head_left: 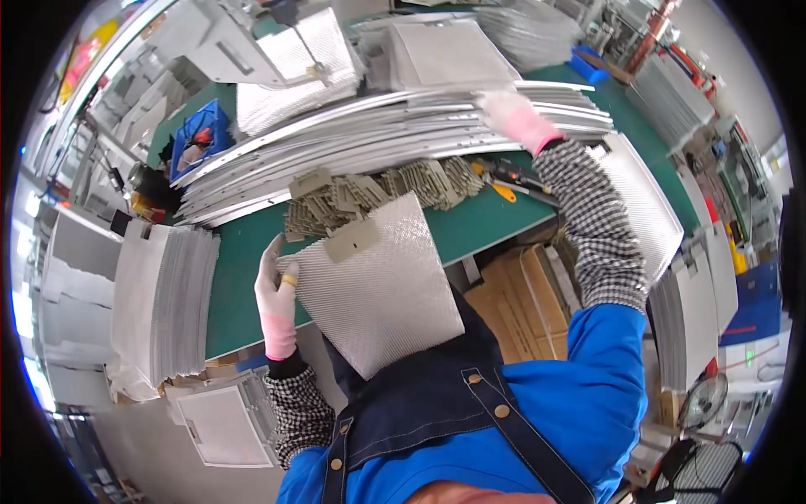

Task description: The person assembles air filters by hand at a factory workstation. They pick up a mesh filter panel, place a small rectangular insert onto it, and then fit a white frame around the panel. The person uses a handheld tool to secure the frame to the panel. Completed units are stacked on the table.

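1. Mesh filter panel (378, 281), silver and embossed, lies tilted over the near edge of the green table (239, 277), its lower corner reaching toward the person's dark apron (437, 395).
2. A small grey metal clip plate (353, 239) rests on the panel's upper edge.
3. The left hand (277, 294), in a white glove with a pink cuff, is closed on the panel's left edge, fingers lying along that edge.
4. The right hand (516, 113), gloved the same way, reaches far across the table and rests on a long stack of thin aluminium frame strips (378, 139); whether its fingers are closed round a strip cannot be told.
5. A heap of grey clip plates (378, 193) lies between the panel and the strips.
6. A yellow-handled tool (504, 189) lies on the table just beside the checked right sleeve (592, 227).
7. A stack of mesh sheets (164, 298) sits at the left end of the table, and a blue bin (197, 139) stands beyond the strips.
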Demonstrator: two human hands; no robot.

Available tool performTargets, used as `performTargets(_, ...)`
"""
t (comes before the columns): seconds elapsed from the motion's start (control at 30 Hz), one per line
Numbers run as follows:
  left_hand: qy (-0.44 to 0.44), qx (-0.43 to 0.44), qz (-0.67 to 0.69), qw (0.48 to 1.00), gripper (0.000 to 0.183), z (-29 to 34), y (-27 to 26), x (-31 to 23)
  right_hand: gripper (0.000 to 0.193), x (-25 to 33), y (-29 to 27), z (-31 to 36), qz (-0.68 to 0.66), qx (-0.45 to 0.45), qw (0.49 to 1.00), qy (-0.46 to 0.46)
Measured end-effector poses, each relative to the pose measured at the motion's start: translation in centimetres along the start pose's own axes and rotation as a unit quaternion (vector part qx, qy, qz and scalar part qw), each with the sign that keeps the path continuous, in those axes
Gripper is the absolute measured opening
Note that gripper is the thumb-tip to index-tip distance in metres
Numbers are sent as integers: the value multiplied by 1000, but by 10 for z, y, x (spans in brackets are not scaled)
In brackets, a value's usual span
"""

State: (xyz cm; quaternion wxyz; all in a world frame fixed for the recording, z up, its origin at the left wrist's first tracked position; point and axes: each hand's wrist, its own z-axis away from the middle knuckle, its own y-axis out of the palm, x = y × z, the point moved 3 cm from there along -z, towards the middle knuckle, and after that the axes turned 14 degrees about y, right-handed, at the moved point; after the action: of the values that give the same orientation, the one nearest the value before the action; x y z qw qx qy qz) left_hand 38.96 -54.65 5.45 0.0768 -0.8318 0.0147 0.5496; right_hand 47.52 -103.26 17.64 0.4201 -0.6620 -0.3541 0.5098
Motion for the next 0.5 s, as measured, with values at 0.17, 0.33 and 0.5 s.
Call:
performTargets(0.17, -80, -65, 117, 988, 45, 12, -11, 19, 22, 24, 62, -18, -93, -33, 995, -11)
performTargets(0.33, -79, -56, 130, 987, 39, 15, -9, 25, 28, -9, 4, -21, -239, -213, 939, -124)
performTargets(0.5, -59, -41, 99, 992, 37, 13, -6, 2, 36, -30, -58, 21, -343, -59, 933, -93)
